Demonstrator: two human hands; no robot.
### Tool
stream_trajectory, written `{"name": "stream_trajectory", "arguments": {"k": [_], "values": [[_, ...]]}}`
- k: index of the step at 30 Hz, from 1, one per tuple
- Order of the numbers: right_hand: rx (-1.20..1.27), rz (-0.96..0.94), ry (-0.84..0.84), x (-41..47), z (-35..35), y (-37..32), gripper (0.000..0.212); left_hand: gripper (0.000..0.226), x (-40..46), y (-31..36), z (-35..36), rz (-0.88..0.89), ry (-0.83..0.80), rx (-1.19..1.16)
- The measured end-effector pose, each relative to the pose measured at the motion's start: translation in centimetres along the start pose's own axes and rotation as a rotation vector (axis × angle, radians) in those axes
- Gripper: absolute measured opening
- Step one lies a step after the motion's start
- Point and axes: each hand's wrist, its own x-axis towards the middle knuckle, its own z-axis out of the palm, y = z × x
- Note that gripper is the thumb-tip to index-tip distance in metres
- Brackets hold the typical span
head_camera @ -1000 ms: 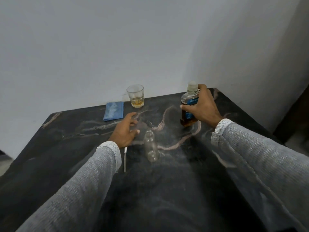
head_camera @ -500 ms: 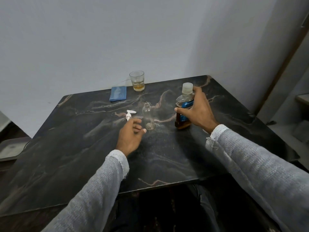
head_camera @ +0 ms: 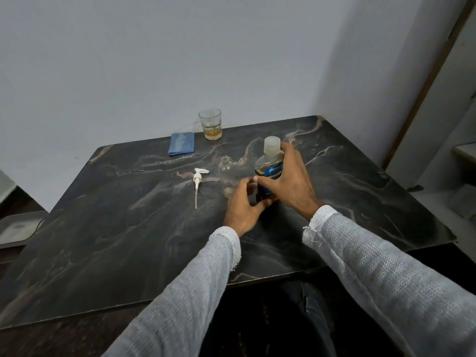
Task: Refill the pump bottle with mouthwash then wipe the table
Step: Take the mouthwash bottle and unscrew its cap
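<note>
The mouthwash bottle [head_camera: 270, 166], amber liquid with a blue label and a clear cap on, stands on the dark marble table [head_camera: 128, 228]. My right hand [head_camera: 288, 184] is wrapped around its body. My left hand [head_camera: 242, 204] touches the bottle's lower part with thumb and fingers. Just left of it stands the empty clear pump bottle [head_camera: 226, 176], uncapped; my left hand hides its base in part. The white pump head [head_camera: 197, 181] with its tube lies flat on the table further left.
A folded blue cloth [head_camera: 181, 143] lies at the table's back edge, beside a drinking glass [head_camera: 210, 124] with a little amber liquid. White walls close the back and right. A grey tray [head_camera: 15, 228] sits low at the left.
My left hand moved right, from beside the pump bottle to the base of the mouthwash bottle. The right hand kept its hold. The camera drew back, so more of the table shows.
</note>
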Motion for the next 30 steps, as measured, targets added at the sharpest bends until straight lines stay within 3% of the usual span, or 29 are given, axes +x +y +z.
{"name": "stream_trajectory", "arguments": {"k": [12, 17, 22, 26, 30], "values": [[-0.025, -0.028, 0.007, 0.6, -1.6, 0.2, 0.075, 0.042, 2.3, -0.5, 2.6, 0.084, 0.021, -0.062], [-0.279, -0.189, 0.09, 3.2, -3.3, -1.4, 0.065, 0.046, 2.2, -0.8, 2.9, 0.065, 0.053, -0.059], [-0.64, -0.231, -0.076, 5.5, -3.9, -2.6, 0.065, 0.048, 2.2, -1.1, 3.0, 0.056, 0.05, -0.069], [-0.809, -0.304, -0.087, 6.5, -3.5, -3.3, 0.037, 0.047, 2.4, -1.3, 3.1, 0.06, 0.031, -0.087], [-0.888, -0.401, -0.123, 7.7, -3.1, -3.7, 0.032, 0.045, 2.8, -1.6, 3.0, 0.049, 0.005, -0.102]]}}
